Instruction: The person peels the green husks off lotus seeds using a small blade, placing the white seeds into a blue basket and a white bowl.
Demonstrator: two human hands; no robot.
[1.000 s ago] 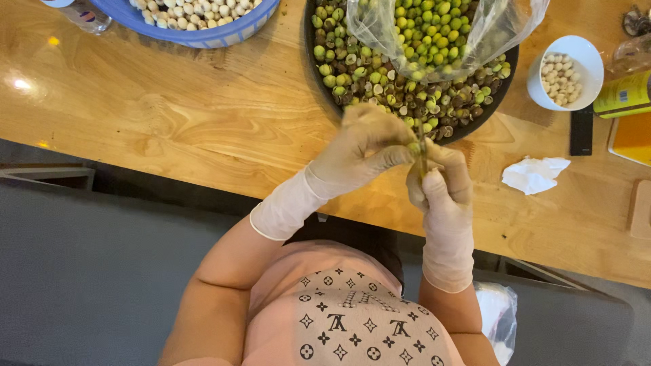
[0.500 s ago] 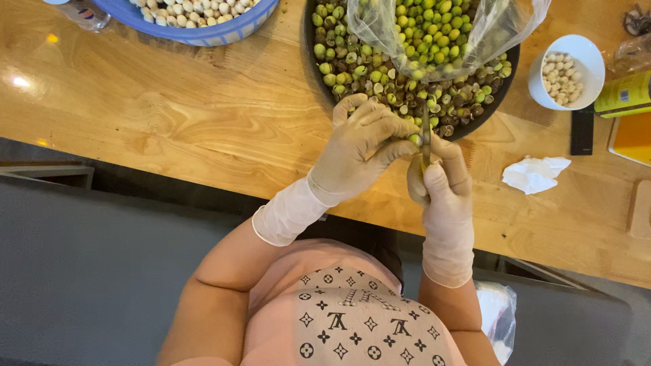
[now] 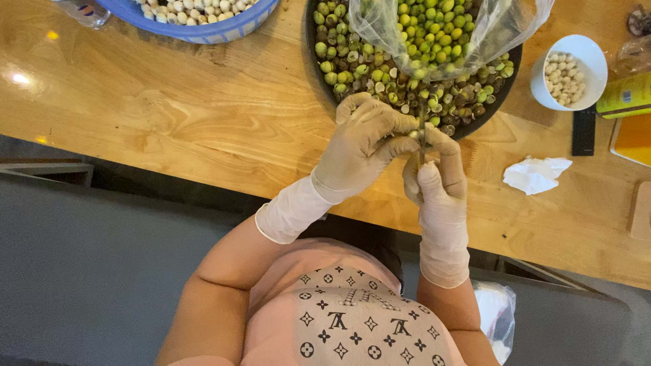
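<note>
My left grip (image 3: 363, 146) pinches one small seed (image 3: 412, 133); my right grip (image 3: 437, 179) clasps a thin blade (image 3: 422, 146), upright, touching that seed from just beside.

Bright, warm indoor light, glare spots on the wooden table (image 3: 169, 115), sharp focus.

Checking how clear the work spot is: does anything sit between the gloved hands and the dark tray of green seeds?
Nothing visible does. The left hand and right hand meet over the table edge right at the near rim of the dark tray. The clear bag of green seeds lies farther back on the tray.
</note>
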